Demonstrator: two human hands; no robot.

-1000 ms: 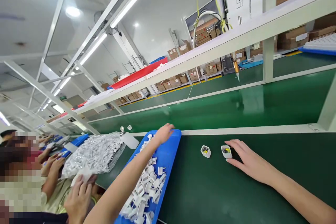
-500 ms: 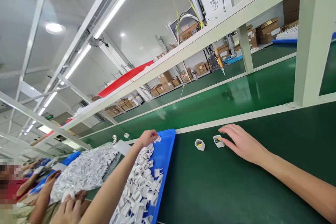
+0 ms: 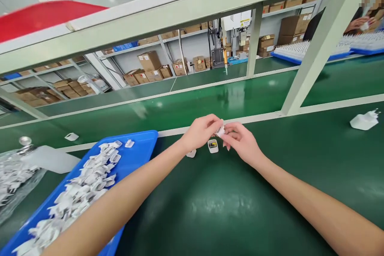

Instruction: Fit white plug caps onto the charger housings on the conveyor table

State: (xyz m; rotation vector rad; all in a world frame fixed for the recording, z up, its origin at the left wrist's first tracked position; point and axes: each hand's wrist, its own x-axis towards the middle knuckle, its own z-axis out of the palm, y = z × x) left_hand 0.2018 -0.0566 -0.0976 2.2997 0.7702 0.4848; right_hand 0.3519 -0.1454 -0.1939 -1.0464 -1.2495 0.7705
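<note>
Both hands meet over the green counter (image 3: 228, 208), just above two small white shells. The left hand (image 3: 200, 132) and right hand (image 3: 241, 144) pinch one small white part (image 3: 221, 131) between their fingertips, each gripping an end of it. The part is tiny, pale plastic, mostly hidden by the fingers; I cannot tell its exact shape.

Directly below sits an open shell (image 3: 213, 146), upright, with something yellow and dark showing inside. A second shell (image 3: 191, 153) lies just beside it, half covered by the left wrist.

To handle this well, I'd judge the part wants turning square between the fingertips, held lightly at its edges so it isn't dropped or cocked, and kept close over the open shell.

To the left, a blue tray (image 3: 141, 144) holds a heap of similar white parts. A white plug (image 3: 364, 121) rests well apart at the right. Another person's hands show at the far right corner, behind the frame post
</note>
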